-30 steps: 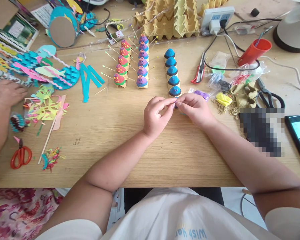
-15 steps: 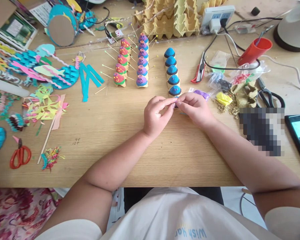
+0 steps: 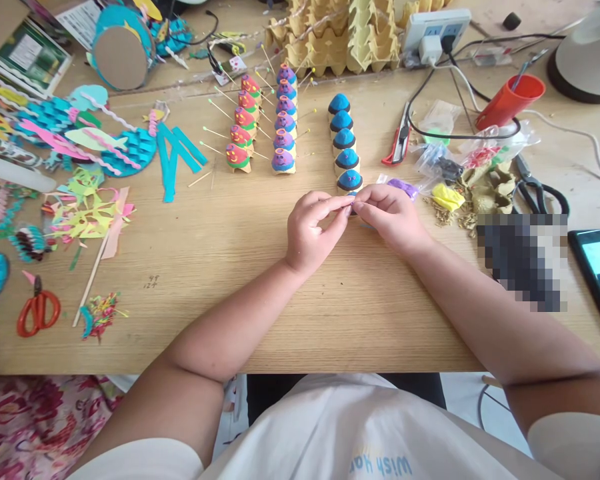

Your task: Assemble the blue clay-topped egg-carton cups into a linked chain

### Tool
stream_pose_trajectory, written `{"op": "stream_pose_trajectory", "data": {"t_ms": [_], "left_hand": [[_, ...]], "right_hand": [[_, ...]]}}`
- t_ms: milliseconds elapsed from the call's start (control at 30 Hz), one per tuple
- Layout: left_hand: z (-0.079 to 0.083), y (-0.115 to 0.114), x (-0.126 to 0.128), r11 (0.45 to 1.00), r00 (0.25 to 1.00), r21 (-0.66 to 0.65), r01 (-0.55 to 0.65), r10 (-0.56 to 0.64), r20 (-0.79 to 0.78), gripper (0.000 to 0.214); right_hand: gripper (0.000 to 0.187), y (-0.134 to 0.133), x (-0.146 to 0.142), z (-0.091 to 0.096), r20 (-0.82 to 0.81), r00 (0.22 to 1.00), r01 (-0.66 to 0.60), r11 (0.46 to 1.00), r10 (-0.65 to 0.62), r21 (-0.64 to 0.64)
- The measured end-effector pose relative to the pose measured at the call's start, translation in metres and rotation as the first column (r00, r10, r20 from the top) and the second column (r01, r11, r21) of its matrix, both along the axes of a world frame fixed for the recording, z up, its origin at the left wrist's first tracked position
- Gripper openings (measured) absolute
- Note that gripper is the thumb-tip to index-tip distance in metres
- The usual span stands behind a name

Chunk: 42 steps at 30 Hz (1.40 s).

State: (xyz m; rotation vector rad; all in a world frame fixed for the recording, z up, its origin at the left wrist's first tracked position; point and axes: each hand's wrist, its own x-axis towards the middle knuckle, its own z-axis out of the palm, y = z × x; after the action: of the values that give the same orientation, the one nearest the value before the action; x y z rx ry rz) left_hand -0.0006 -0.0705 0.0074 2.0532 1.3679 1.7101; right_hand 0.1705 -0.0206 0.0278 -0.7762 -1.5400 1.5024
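Observation:
My left hand [image 3: 313,230] and my right hand [image 3: 390,213] meet fingertip to fingertip at the middle of the wooden table [image 3: 260,293]. Both are closed in a pinch on a tiny piece that I cannot make out. Just beyond my fingers stands a row of blue-topped egg-carton figures [image 3: 344,141], the nearest one with a small face. To their left stand a row of purple figures [image 3: 283,120] and a row of red and green figures [image 3: 243,127] with pins stuck in them. A lump of purple clay [image 3: 403,189] lies beside my right hand.
Paper cut-outs [image 3: 85,213], red scissors [image 3: 37,310] and blue paper fish [image 3: 125,147] lie at the left. Egg trays [image 3: 330,40], a power strip [image 3: 435,30], an orange cup [image 3: 507,100], black scissors [image 3: 537,190], yellow clay [image 3: 447,198] and a tablet [image 3: 597,273] lie behind and right.
Another person's hand at the left edge has pulled away out of view, leaving a blue paper piece there. My own hands have stayed in the same pinch.

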Motion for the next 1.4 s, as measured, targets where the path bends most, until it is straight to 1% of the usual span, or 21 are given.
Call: {"op": "stream_pose_trajectory", "data": {"t_ms": [200,300,433,600,733,1033,1133,1300,1400], "left_hand": [[0.0001,0.0006,-0.0002,1.000,1.000,-0.006,-0.004,0.004,-0.004,0.014],[-0.0006,0.0011,-0.0005,1.000,1.000,0.001,-0.008,0.008,0.011,0.014],[-0.0012,0.0014,-0.0011,1.000,1.000,-0.023,-0.020,0.020,0.010,0.014],[-0.0010,0.0018,-0.0006,1.000,0.999,-0.004,0.006,-0.006,0.036,0.013],[-0.0006,0.0021,-0.0003,1.000,0.999,0.003,0.006,-0.006,0.042,0.012],[-0.0005,0.0016,-0.0005,1.000,1.000,0.015,0.006,-0.007,0.028,0.014],[-0.0003,0.0014,-0.0002,1.000,1.000,0.011,0.006,-0.007,0.027,0.014],[-0.0004,0.0012,-0.0005,1.000,0.999,0.012,0.013,-0.014,0.031,0.015],[-0.0003,0.0012,-0.0008,1.000,0.999,0.010,0.016,-0.016,0.028,0.015]], "right_hand": [[0.039,0.0003,-0.0005,0.0004,-0.037,0.999,-0.014,0.999,0.015,0.032],[0.038,-0.0005,-0.0004,0.0026,-0.022,1.000,-0.010,0.999,0.011,0.044],[0.034,-0.0017,0.0005,0.0048,0.006,1.000,0.005,0.999,-0.005,0.046],[0.044,-0.0020,0.0017,0.0045,0.029,0.999,0.035,0.997,-0.037,0.065],[0.047,-0.0025,0.0008,0.0055,0.016,1.000,0.022,0.997,-0.024,0.080],[0.039,-0.0022,-0.0012,0.0056,-0.035,0.999,0.003,0.998,-0.001,0.056],[0.038,-0.0013,-0.0009,0.0039,-0.024,1.000,0.009,0.998,-0.008,0.062],[0.028,-0.0011,-0.0005,0.0016,-0.034,0.999,0.008,0.996,-0.005,0.091],[0.027,-0.0012,-0.0003,0.0013,-0.023,1.000,0.015,0.995,-0.012,0.096]]}}
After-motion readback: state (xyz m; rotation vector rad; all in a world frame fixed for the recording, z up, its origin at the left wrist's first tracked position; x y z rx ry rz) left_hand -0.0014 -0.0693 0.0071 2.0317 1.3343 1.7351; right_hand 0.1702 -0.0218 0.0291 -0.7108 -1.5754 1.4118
